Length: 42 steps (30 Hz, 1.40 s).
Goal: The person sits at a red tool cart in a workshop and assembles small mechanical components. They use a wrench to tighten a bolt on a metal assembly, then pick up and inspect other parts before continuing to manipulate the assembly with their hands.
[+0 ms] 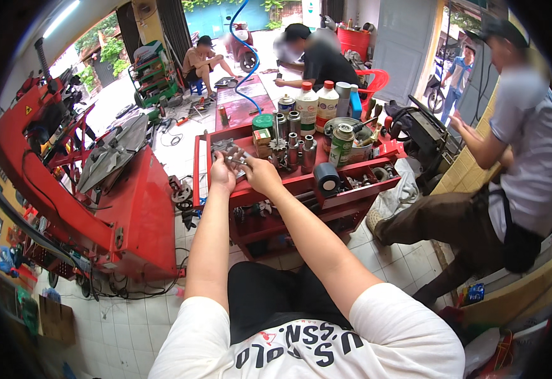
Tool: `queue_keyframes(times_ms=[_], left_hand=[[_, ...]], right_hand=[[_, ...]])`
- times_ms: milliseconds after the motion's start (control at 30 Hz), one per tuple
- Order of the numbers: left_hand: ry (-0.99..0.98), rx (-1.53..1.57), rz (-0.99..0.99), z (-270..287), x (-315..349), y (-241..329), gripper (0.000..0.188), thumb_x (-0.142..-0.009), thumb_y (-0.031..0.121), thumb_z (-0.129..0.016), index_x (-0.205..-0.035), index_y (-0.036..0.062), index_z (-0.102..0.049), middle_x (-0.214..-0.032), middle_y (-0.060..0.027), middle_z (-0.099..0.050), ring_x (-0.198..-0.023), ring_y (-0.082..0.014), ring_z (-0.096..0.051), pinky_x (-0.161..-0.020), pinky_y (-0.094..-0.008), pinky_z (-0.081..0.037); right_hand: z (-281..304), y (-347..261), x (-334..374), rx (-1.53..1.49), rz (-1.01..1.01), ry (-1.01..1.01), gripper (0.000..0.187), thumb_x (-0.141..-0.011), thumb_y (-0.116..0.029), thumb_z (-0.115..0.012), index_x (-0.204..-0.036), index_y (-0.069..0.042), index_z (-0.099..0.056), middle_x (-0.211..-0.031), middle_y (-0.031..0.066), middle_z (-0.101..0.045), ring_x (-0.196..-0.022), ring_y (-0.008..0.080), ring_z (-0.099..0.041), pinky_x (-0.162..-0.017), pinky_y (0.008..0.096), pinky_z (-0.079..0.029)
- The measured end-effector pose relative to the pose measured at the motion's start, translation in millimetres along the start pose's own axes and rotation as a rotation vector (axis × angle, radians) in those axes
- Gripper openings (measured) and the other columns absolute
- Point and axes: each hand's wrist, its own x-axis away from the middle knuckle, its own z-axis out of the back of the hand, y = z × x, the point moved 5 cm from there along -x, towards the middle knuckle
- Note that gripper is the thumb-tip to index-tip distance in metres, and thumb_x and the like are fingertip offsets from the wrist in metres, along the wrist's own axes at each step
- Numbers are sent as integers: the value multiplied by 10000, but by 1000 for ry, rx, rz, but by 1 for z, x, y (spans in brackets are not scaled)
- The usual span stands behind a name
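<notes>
Both my hands are together over the left end of a red tool cart [364,191]. My left hand [223,175] has its fingers curled upward beside several small grey metal pieces [225,146]. Close against it, my right hand [261,174] has its fingers bent, with something small and metallic at the fingertips. What each hand holds is too small and blurred to name. Just right of my hands stand several shiny metal sockets [293,150], a toothed metal gear [278,145] and a box-like container with a green lid [263,122].
Two white bottles with red caps [307,106], a spray can [341,144] and a dark cylinder [327,179] stand on the cart. A red machine [140,218] fills the left side. One person [522,145] stands at right; another [320,63] bends behind the cart. A blue hose [255,57] hangs ahead.
</notes>
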Motion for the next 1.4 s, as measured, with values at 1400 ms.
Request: queue_keyframes(times_ms=[1400], left_hand=[[-69,-78,-16,2,-9,2,312,-1126,429,-308,-1032,196,-493,-1199,-88,-703,-1182,-314,-669,-918,-461,-477]], right_hand=[[-15,35,-19,-216,-144,-209,381,-953,-359,-699,-1024,10,-761,-801,176,-727,-710,251,-683,-692,399,-522]])
